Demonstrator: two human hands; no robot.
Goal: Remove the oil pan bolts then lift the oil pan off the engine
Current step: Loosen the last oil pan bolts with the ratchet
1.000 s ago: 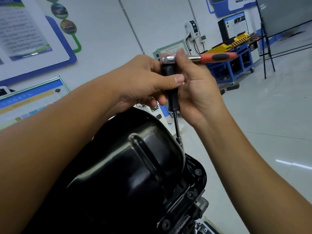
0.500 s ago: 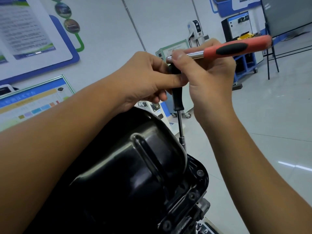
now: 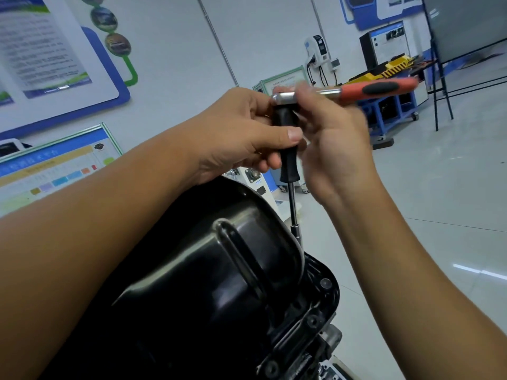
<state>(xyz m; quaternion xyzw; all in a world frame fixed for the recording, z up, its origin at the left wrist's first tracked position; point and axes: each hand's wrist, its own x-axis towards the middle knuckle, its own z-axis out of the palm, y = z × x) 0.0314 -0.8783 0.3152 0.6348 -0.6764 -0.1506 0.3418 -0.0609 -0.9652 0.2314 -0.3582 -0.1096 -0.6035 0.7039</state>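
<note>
Above the black oil pan [image 3: 208, 270], the left hand [image 3: 241, 133] grips the extension's black handle [image 3: 286, 144]; the right hand [image 3: 337, 149] (blurred) holds the ratchet [image 3: 356, 91] at its head.

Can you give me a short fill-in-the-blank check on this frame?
1. The left hand grips the extension's ____ handle.
2. The ratchet has a red and black grip that points to the ____.
3. The socket meets the far edge of the black ____.

Missing words: black; right; oil pan
</note>
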